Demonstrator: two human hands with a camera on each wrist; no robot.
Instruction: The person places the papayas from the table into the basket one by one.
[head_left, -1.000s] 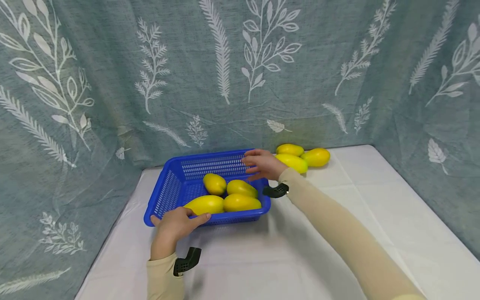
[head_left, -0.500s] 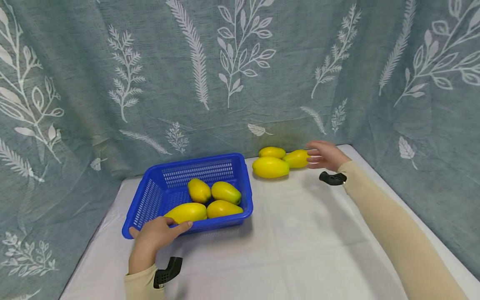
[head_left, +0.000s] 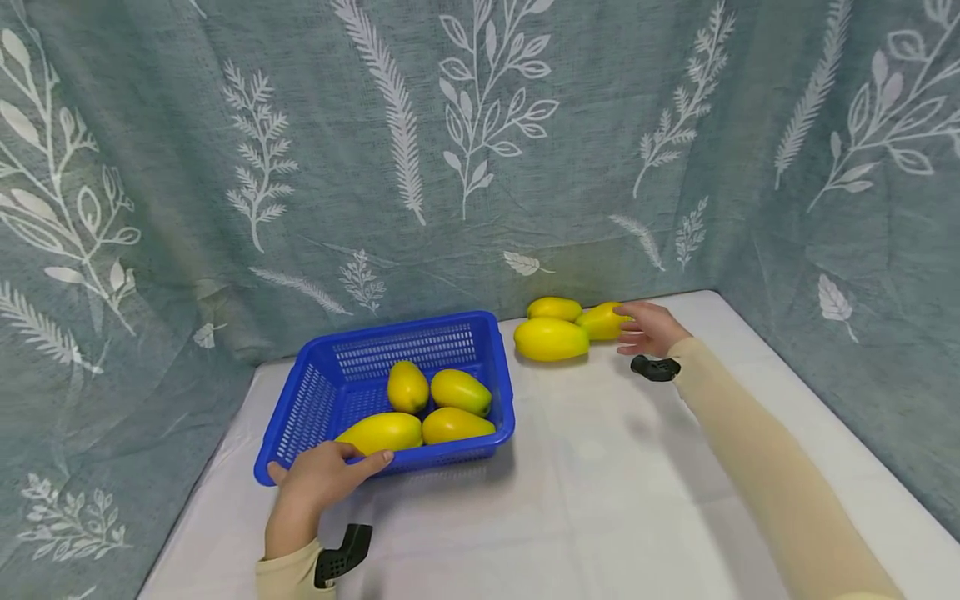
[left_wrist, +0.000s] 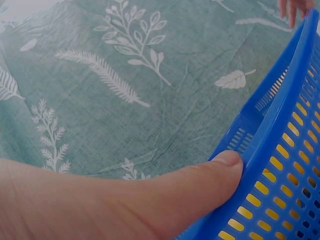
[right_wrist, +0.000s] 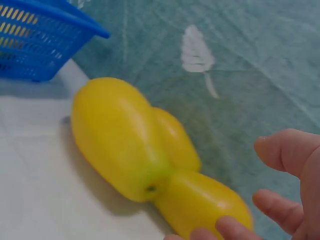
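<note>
In the head view my left hand (head_left: pixel 318 483) grips the front left corner of a blue plastic basket (head_left: pixel 450 454). Its thumb (left_wrist: pixel 212 182) lies along the rim in the left wrist view; most other fingers are hidden. Several yellow oblong fruits, like papayas or mangoes, lie inside, one of them a long fruit (head_left: pixel 386 432) beside that hand. My right hand (head_left: pixel 651 329) holds nothing and hovers with spread fingers at the rightmost fruit (head_left: pixel 600 321) of a group of three. A larger fruit (right_wrist: pixel 117 135) with a greenish end and a smaller fruit (right_wrist: pixel 175 140) touch it.
A white cloth (head_left: pixel 540 500) covers the table. Grey-green curtain (head_left: pixel 450 250) with white leaf prints hangs close behind the basket and the fruit group, and along both sides. The basket stands left of the three loose fruits.
My right hand has swung from over the basket's right side to the rightmost loose fruit, and now sits slightly lower there. My left hand has stayed on the basket; the head view shifted.
</note>
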